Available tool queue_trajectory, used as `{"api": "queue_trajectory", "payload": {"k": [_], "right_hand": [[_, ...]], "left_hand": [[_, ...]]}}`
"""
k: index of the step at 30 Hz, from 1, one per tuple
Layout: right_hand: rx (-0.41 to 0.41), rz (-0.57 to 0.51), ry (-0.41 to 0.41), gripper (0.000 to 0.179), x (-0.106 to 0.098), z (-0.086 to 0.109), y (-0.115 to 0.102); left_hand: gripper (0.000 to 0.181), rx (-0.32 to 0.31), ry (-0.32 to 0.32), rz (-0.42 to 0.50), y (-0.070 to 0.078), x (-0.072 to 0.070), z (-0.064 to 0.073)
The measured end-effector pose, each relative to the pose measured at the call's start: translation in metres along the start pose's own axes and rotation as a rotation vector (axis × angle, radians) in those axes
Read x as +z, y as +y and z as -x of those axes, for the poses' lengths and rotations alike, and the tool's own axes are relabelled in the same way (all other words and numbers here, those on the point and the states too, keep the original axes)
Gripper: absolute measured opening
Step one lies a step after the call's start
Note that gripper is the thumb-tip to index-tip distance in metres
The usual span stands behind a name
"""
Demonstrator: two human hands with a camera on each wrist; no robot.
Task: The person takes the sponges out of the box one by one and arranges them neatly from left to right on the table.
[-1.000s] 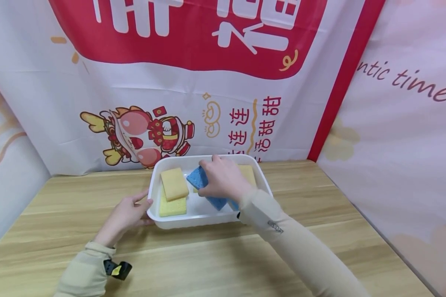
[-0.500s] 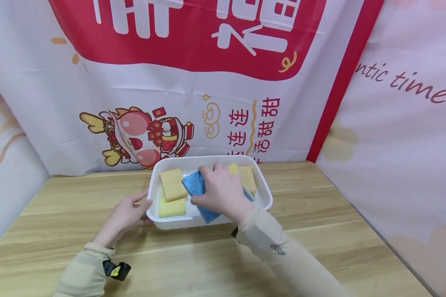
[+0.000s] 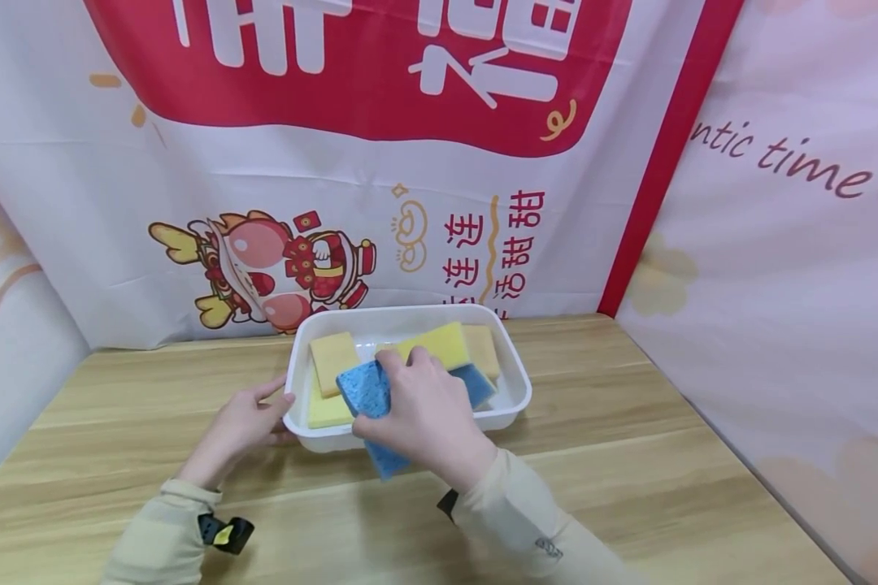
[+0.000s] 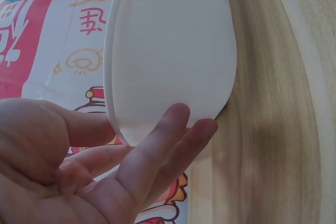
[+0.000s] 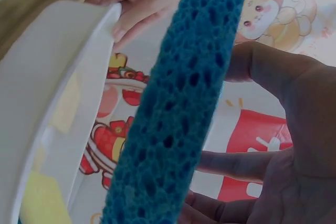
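My right hand pinches a blue sponge between thumb and fingers, holding it tilted over the front rim of a white plastic tub. In the right wrist view the blue sponge shows its coarse pores, and the thumb and fingers press its broad face and edge. At the tub's left end my left hand holds the rim with the thumb, and in the left wrist view its fingertips lie against the outer wall. Inside are a yellow sponge, another blue sponge and a tan sponge.
A second tan sponge lies at the tub's right, and a pale yellow sponge at its left. The tub stands on a wood-grain table, near a printed cloth hanging behind it.
My right hand has lifted the blue sponge toward me and left, from inside the tub to over its front rim. More of the yellow sponge and the other blue sponge shows. The left hand stays.
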State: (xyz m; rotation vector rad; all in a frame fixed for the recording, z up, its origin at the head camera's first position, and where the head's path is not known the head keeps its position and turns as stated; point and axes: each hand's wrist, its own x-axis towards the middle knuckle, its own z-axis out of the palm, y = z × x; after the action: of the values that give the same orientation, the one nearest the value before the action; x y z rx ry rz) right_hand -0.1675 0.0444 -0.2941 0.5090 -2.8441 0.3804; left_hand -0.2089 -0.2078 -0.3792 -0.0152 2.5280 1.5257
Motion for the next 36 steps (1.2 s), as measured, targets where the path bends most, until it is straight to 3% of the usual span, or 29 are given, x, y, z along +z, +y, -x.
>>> {"api": "queue_trajectory", "payload": {"k": [13, 19, 26, 36], "right_hand": [[-0.05, 0.016, 0.053, 0.073, 0.017, 0.026, -0.017], [-0.071, 0.042, -0.018, 0.072, 0.032, 0.033, -0.027], [-0.096, 0.037, -0.186, 0.058, 0.039, 0.036, -0.04], [-0.084, 0.053, -0.206, 0.053, 0.052, 0.036, -0.042]], "left_hand": [[0.058, -0.017, -0.003, 0.017, -0.003, 0.0, -0.001], [0.057, -0.012, 0.014, 0.029, -0.003, 0.001, 0.0], [0.058, 0.009, 0.015, 0.04, -0.001, 0.0, 0.001], [0.057, 0.014, 0.015, 0.046, -0.003, 0.001, 0.001]]}}
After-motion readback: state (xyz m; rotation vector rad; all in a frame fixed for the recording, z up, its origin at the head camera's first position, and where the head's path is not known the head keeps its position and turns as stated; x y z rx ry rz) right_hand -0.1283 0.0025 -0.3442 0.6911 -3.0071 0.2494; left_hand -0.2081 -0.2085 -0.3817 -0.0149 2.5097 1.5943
